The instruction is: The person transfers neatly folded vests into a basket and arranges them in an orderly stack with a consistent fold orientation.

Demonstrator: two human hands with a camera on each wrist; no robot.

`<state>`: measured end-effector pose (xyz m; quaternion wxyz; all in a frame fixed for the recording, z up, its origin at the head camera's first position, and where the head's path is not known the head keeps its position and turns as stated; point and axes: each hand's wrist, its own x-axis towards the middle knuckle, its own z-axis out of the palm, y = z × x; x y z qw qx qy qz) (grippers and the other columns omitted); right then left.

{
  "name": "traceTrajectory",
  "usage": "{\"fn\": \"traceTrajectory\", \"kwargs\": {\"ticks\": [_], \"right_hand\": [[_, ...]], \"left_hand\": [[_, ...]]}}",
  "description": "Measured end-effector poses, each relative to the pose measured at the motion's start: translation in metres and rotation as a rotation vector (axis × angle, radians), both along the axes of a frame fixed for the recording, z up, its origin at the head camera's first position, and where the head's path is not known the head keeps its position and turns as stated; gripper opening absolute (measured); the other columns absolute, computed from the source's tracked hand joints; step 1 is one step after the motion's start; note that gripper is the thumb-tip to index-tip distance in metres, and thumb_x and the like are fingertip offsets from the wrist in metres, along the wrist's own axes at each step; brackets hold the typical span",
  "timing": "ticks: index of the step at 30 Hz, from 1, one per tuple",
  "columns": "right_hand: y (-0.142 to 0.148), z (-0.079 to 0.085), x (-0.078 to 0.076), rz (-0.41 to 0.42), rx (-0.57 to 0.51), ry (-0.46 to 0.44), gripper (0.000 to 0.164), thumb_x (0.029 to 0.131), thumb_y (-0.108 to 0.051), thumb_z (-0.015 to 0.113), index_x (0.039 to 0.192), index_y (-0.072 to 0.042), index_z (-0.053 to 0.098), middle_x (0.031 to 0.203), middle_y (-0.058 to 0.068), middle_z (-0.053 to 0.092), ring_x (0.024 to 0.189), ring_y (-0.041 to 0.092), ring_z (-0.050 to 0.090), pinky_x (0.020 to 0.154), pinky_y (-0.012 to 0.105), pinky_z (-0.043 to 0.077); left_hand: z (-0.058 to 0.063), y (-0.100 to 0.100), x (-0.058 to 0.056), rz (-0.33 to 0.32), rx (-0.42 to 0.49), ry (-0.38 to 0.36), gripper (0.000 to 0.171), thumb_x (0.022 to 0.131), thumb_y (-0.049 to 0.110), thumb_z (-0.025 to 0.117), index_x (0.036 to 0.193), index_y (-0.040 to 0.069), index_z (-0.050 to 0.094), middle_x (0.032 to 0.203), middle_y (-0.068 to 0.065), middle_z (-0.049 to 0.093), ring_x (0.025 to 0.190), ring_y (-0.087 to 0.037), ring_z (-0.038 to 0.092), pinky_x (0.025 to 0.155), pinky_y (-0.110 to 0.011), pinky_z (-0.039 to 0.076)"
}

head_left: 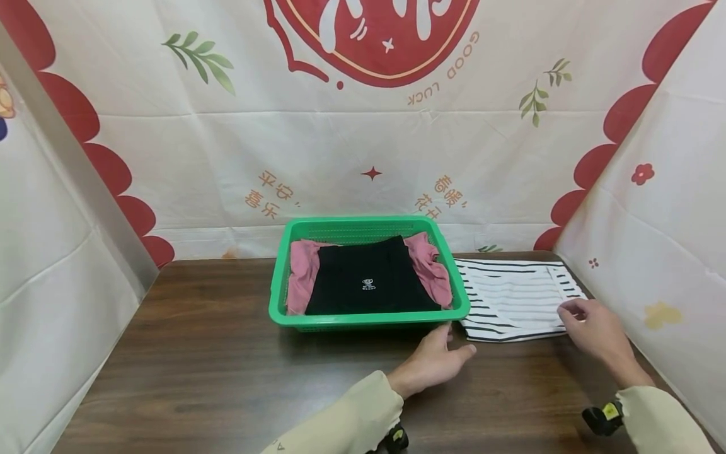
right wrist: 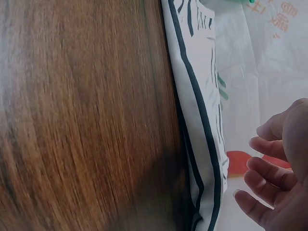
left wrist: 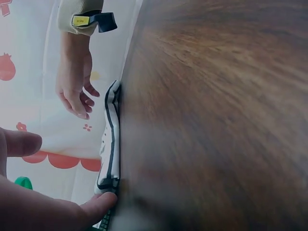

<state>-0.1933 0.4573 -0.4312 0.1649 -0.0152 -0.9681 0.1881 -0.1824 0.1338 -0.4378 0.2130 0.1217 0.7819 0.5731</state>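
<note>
A folded white cloth with black stripes [head_left: 516, 299] lies flat on the table, right beside a green plastic basket [head_left: 371, 320]. Inside the basket are a black folded garment [head_left: 368, 271] and, beneath it, pink fabric [head_left: 303, 271]. My left hand [head_left: 433, 359] is at the basket's near right corner, thumb and fingers spread; its fingertips are close to the cloth's corner, and contact is hard to tell. Over the cloth's right end hovers my right hand [head_left: 595, 331], its fingers loosely bent and, in the right wrist view, apart from the striped cloth [right wrist: 204, 120].
Dark brown wooden table [head_left: 187, 353] extends to the left and front. A printed white curtain [head_left: 340, 145] hangs behind it, and another white side sheet [head_left: 669, 252] rises close to my right hand. The left side has a white sheet [head_left: 57, 221] too.
</note>
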Motion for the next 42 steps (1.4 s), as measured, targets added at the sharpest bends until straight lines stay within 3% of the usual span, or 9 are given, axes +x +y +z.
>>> {"fn": "traceTrajectory", "kwargs": {"ticks": [5,13,18,24,33,42], "right_hand": [[0.008,-0.001,-0.002,0.002,-0.016,0.009,0.024,0.093,-0.012,0.061,0.101,0.01,0.067,0.101,0.033,0.062,0.091,0.047,0.057,0.07,0.048,0.042],[0.019,-0.001,-0.005,-0.017,-0.013,-0.024,0.032,0.093,-0.015,0.06,0.106,0.015,0.062,0.107,0.041,0.057,0.098,0.054,0.052,0.078,0.06,0.04],[0.028,-0.002,-0.005,-0.006,-0.015,-0.033,0.034,0.092,-0.014,0.06,0.107,0.017,0.061,0.106,0.041,0.059,0.097,0.055,0.055,0.075,0.056,0.042],[0.035,-0.002,-0.005,-0.024,-0.004,-0.114,0.043,0.093,-0.017,0.06,0.112,0.021,0.056,0.109,0.045,0.056,0.099,0.057,0.053,0.078,0.058,0.044],[0.046,-0.009,-0.006,-0.043,0.002,-0.231,0.06,0.097,-0.025,0.057,0.124,0.026,0.042,0.12,0.051,0.045,0.106,0.063,0.046,0.087,0.066,0.041],[0.052,-0.015,-0.007,-0.101,0.009,-0.358,0.073,0.096,-0.032,0.056,0.13,0.028,0.032,0.126,0.052,0.035,0.113,0.065,0.038,0.093,0.068,0.037]], "left_hand": [[-0.002,0.008,-0.001,0.022,-0.002,-0.029,0.072,0.092,0.039,0.068,0.154,0.025,0.034,0.144,0.0,0.051,0.13,-0.015,0.05,0.105,-0.038,0.044],[-0.008,0.024,-0.008,0.108,0.127,-0.102,0.066,0.09,0.028,0.072,0.148,0.017,0.041,0.138,-0.009,0.053,0.123,-0.022,0.055,0.1,-0.041,0.048],[-0.011,0.032,-0.01,0.167,0.148,-0.147,0.057,0.089,0.026,0.073,0.139,0.012,0.05,0.134,-0.008,0.056,0.125,-0.026,0.052,0.104,-0.047,0.044],[-0.013,0.039,-0.013,0.211,0.167,-0.201,0.048,0.089,0.025,0.071,0.129,0.002,0.057,0.122,-0.005,0.06,0.115,-0.024,0.055,0.102,-0.051,0.044],[-0.016,0.05,-0.016,0.261,0.156,-0.202,0.026,0.09,0.026,0.07,0.107,0.008,0.06,0.102,-0.002,0.057,0.098,-0.021,0.053,0.096,-0.05,0.046],[-0.017,0.056,-0.019,0.286,0.113,-0.23,0.022,0.089,0.028,0.07,0.095,0.01,0.06,0.089,-0.003,0.056,0.083,-0.019,0.052,0.082,-0.042,0.047]]}}
